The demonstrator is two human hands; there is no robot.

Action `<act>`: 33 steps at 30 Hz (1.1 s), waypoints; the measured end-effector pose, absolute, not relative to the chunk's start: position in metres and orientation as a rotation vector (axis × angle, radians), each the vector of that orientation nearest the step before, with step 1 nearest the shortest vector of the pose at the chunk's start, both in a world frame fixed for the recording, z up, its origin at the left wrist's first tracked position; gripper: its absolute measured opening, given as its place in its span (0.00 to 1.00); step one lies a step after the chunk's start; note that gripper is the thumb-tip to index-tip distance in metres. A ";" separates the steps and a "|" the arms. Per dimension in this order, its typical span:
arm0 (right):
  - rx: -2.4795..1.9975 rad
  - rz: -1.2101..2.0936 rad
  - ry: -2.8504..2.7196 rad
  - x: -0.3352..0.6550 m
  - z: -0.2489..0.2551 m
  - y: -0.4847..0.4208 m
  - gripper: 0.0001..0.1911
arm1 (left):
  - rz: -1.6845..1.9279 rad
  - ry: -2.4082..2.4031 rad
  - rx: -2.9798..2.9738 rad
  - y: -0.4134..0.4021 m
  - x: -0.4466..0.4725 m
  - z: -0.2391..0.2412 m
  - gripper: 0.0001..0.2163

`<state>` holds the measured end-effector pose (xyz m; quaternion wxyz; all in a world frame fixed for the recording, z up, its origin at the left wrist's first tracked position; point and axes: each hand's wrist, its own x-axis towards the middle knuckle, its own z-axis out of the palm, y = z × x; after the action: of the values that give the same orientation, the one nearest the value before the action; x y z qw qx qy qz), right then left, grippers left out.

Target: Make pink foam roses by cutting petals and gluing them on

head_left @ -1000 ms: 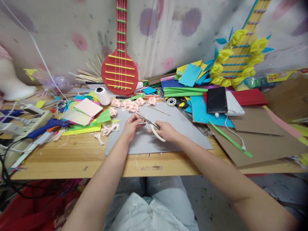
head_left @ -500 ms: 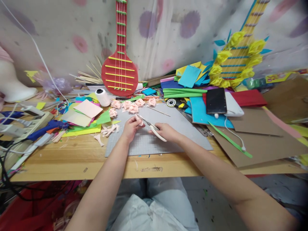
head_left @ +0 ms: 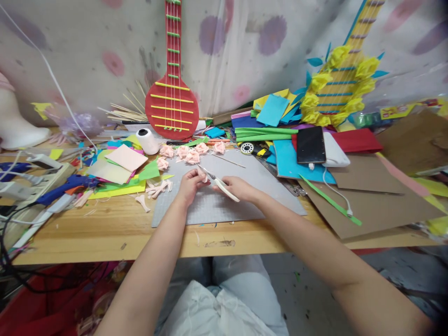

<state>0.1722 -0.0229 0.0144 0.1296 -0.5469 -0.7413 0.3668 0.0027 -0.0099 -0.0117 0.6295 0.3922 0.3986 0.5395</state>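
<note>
My left hand is closed on a small piece of pale pink crepe paper, pinched at the fingertips. White-handled scissors are in my right hand, with their blades beside the pink piece; whether they touch it I cannot make out. Both hands are over the grey cutting mat. Just beyond them, several pink paper roses lie along the mat's back edge. Pink paper scraps are left of my left hand. A thin stick rests on the mat behind the scissors.
At the back stand a red paper lute and a yellow one with flowers. Coloured paper, a thread spool and a blue glue gun lie left. To the right are a phone and brown cardboard.
The view has shifted slightly. The scissors and both hands stay almost in place, with the pink piece still held at my left fingertips.
</note>
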 end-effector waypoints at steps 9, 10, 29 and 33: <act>-1.536 1.348 -1.938 0.176 0.015 -0.025 0.27 | 1.199 0.969 0.877 -0.010 0.004 -0.011 0.10; -1.510 1.408 -1.870 0.176 0.016 -0.025 0.26 | 1.202 0.967 0.875 -0.010 0.004 -0.011 0.11; -1.270 1.345 -1.153 0.127 0.001 0.000 0.18 | 1.295 0.852 0.752 -0.005 0.007 -0.014 0.06; -1.296 1.408 -1.111 0.128 0.004 -0.001 0.17 | 1.258 0.853 0.723 -0.003 0.006 -0.014 0.08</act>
<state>0.1277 -0.0006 0.0042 0.4481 -0.5235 -0.4489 0.5689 0.0055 -0.0034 -0.0139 0.6661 0.3203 0.3781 0.5574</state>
